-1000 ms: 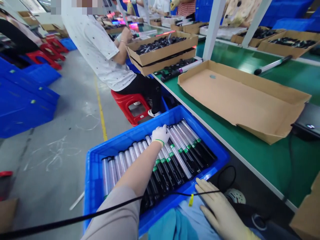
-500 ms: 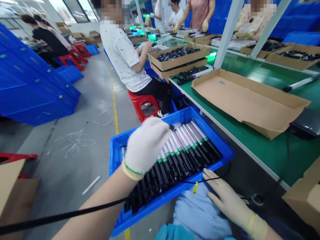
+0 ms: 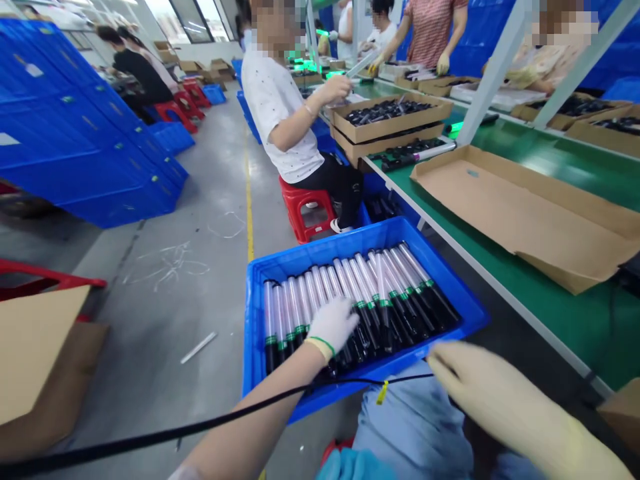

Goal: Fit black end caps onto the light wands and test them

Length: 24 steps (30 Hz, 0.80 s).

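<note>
Hands well apart, with the white-gloved left hand [image 3: 334, 327] palm down over the tubes [image 3: 381, 280], fingers near the green bands and black lower ends. Cannot tell from here whether closed on a tube or only lying against several. Just beyond the near right rim of the blue crate [image 3: 475, 317], above a blue-clad knee [image 3: 415, 427], blurred in its pale yellow glove: the right hand [image 3: 465, 370], with no tube seen in it, though too smeared to read as open or closed. Inside the crate, all side by side in one long row, clear ends away, apart from one tube lying askew on top of its neighbours. Looks like handling or straightening tubes within the row; calls, as a next move, for a sure hold on a single tube and care not to drag the others. Farther out, beside the crate, the green table [image 3: 595, 327] with a shallow cardboard tray [image 3: 540, 220]; beyond, a co-worker [image 3: 287, 113] on a red stool [image 3: 295, 210].
</note>
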Each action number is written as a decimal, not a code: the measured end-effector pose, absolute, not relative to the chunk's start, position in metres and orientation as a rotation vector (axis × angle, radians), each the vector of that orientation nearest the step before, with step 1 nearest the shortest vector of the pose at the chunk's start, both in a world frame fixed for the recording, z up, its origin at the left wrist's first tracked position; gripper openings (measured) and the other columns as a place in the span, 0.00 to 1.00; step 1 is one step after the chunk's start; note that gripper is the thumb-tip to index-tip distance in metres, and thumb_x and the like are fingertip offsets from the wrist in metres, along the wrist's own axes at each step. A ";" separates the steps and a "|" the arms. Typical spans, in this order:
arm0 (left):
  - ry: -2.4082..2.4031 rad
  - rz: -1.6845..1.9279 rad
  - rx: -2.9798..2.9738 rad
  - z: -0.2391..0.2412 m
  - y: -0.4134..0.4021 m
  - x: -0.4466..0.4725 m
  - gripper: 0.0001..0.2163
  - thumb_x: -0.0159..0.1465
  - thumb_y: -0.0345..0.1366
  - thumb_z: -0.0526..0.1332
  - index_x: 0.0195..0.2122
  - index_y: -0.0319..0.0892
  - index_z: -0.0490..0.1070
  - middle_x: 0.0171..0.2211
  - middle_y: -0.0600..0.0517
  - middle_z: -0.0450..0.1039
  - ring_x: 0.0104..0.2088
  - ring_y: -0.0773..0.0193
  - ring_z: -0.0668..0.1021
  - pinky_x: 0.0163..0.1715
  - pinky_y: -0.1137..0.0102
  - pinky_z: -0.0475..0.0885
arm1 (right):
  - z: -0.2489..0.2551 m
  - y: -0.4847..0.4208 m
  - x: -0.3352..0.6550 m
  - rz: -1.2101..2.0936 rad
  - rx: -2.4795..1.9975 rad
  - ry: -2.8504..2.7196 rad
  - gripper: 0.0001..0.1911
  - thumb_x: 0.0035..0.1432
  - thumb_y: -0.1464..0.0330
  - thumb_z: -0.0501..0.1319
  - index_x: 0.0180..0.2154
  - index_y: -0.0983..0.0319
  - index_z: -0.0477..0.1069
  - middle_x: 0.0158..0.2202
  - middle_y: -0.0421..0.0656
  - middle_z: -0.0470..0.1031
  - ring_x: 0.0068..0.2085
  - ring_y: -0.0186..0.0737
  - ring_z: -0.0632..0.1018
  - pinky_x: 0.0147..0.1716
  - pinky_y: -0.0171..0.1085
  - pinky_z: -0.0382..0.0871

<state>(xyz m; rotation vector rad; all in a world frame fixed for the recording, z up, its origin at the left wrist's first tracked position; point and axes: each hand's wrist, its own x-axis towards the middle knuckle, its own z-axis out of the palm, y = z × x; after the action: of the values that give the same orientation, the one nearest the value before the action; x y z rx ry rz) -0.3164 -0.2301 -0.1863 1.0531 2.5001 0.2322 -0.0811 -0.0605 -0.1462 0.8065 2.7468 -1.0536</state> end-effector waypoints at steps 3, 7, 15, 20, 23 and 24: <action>2.719 0.223 0.421 -0.189 -0.277 -0.355 0.20 0.71 0.44 0.49 0.56 0.36 0.67 0.53 0.36 0.70 0.50 0.46 0.77 0.49 0.54 0.70 | -0.142 -0.022 -0.170 -1.024 1.134 2.651 0.18 0.67 0.57 0.53 0.45 0.58 0.78 0.44 0.44 0.79 0.48 0.44 0.77 0.46 0.37 0.68; 2.775 0.278 -0.102 -0.204 -0.318 -0.373 0.24 0.70 0.47 0.55 0.62 0.40 0.62 0.61 0.39 0.64 0.55 0.51 0.74 0.53 0.51 0.70 | -0.179 0.021 -0.235 -0.815 1.471 2.464 0.19 0.68 0.59 0.58 0.51 0.65 0.72 0.51 0.51 0.74 0.51 0.45 0.76 0.52 0.47 0.69; 2.625 0.407 -0.394 -0.232 -0.315 -0.372 0.23 0.68 0.48 0.59 0.60 0.41 0.65 0.54 0.43 0.70 0.49 0.54 0.76 0.49 0.53 0.73 | -0.256 0.048 -0.232 -0.589 1.641 2.337 0.47 0.59 0.43 0.58 0.65 0.70 0.56 0.62 0.63 0.61 0.61 0.62 0.67 0.56 0.57 0.64; 2.633 0.440 -0.354 -0.238 -0.317 -0.368 0.38 0.63 0.52 0.62 0.68 0.38 0.53 0.62 0.33 0.61 0.58 0.41 0.71 0.56 0.47 0.65 | -0.276 0.037 -0.237 -0.592 1.568 2.415 0.52 0.53 0.40 0.57 0.63 0.75 0.59 0.58 0.70 0.64 0.59 0.70 0.67 0.54 0.58 0.65; 2.553 0.531 -0.302 -0.243 -0.316 -0.376 0.38 0.61 0.53 0.64 0.66 0.36 0.56 0.59 0.33 0.65 0.57 0.41 0.72 0.56 0.48 0.65 | -0.282 0.026 -0.241 -0.590 1.504 2.488 0.51 0.52 0.40 0.57 0.64 0.72 0.58 0.61 0.67 0.61 0.61 0.70 0.65 0.57 0.60 0.61; 2.516 0.583 -0.275 -0.245 -0.316 -0.379 0.35 0.62 0.52 0.63 0.65 0.37 0.59 0.58 0.35 0.67 0.56 0.44 0.73 0.56 0.49 0.65 | -0.282 0.024 -0.243 -0.598 1.485 2.500 0.52 0.52 0.39 0.56 0.64 0.72 0.57 0.62 0.67 0.60 0.62 0.71 0.64 0.57 0.60 0.60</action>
<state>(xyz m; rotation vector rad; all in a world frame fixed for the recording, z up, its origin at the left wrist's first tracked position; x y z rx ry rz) -0.3788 -0.3156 -0.2447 -0.2753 2.5161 0.5830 -0.2426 0.0238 -0.2820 1.4853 2.5003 -0.5984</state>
